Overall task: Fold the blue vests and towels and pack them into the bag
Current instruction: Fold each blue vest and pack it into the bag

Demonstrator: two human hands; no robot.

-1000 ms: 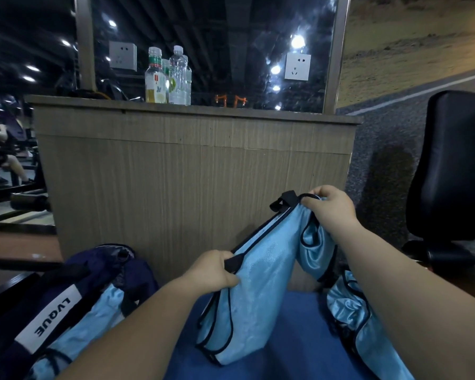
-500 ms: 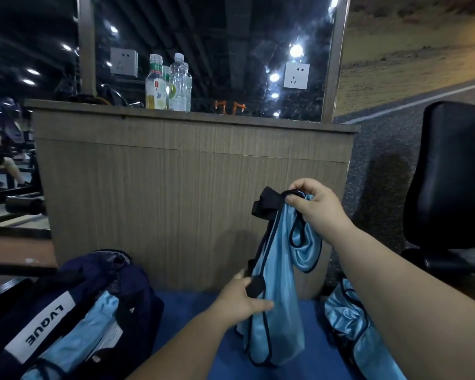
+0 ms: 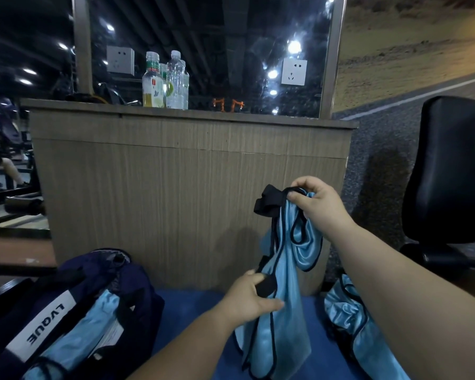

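Now the vest (image 3: 283, 311) hangs as a narrow column rather than the wide sheet it was a second ago. Back then it was stretched on a slant between the two hands. Since then the left hand (image 3: 247, 300) has swung in under the right hand (image 3: 317, 207), and the cloth has doubled over lengthwise.

The right hand is up high and pinches the gathered top, where the black straps bunch together. The left hand is lower, with its fingers curled round a black tab at the vest's edge. Both hands are closed on the same garment, one almost directly above the other. The hem dangles just over the blue mat (image 3: 192, 305), in front of the wooden counter (image 3: 189, 201).

I judge that the first fold is done. What remains for this piece is to shorten it, probably top to bottom, and then carry it left.

The bag (image 3: 74, 297) lies open on that side, well apart from the hands, with pale blue fabric already showing inside (so some packing seems to be finished). A second vest (image 3: 348, 319) lies crumpled on the mat under the right forearm, not yet folded. I cannot pick out any towel.

The satin looks slippery, so the doubled layers may slide apart if either grip loosens before the next fold.
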